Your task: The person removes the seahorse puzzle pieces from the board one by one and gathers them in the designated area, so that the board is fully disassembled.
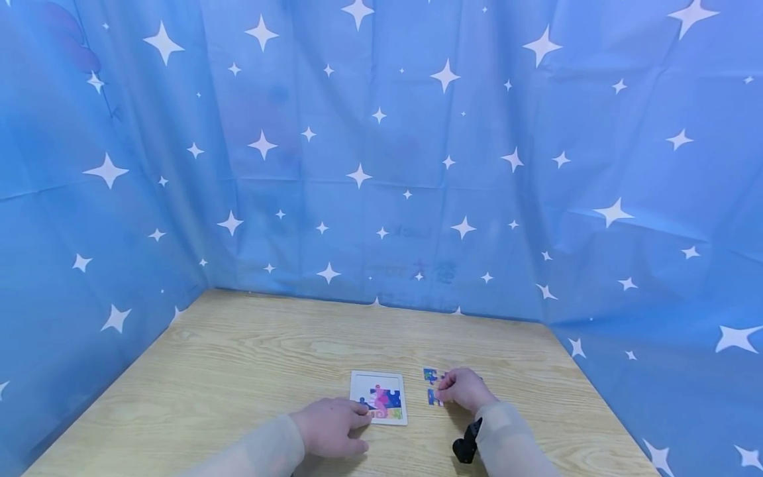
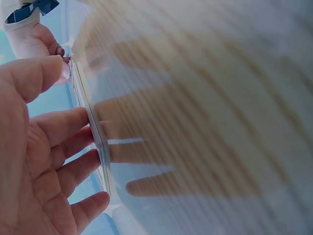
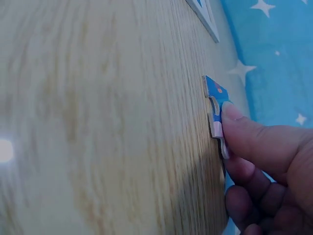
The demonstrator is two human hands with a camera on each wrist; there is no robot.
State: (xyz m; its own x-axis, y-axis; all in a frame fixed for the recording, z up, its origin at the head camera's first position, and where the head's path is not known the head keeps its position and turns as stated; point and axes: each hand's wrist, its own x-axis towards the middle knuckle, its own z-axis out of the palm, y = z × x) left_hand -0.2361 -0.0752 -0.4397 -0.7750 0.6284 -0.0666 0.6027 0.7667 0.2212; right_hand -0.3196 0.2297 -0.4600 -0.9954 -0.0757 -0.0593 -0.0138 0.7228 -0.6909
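A white square puzzle tray lies on the table, partly filled with joined pieces that show a pink seahorse on dark blue. My left hand rests at the tray's near left corner. In the left wrist view its fingers are fairly straight and spread, with tips at the tray's edge. To the right of the tray, my right hand pinches a blue puzzle piece between thumb and fingers, low over the table. Part of that piece is behind the thumb.
Another blue puzzle piece lies just beyond the right fingertips, with more pieces partly hidden by that hand. A black device is strapped at the right wrist. The wooden table meets a blue star-patterned curtain at its back and sides.
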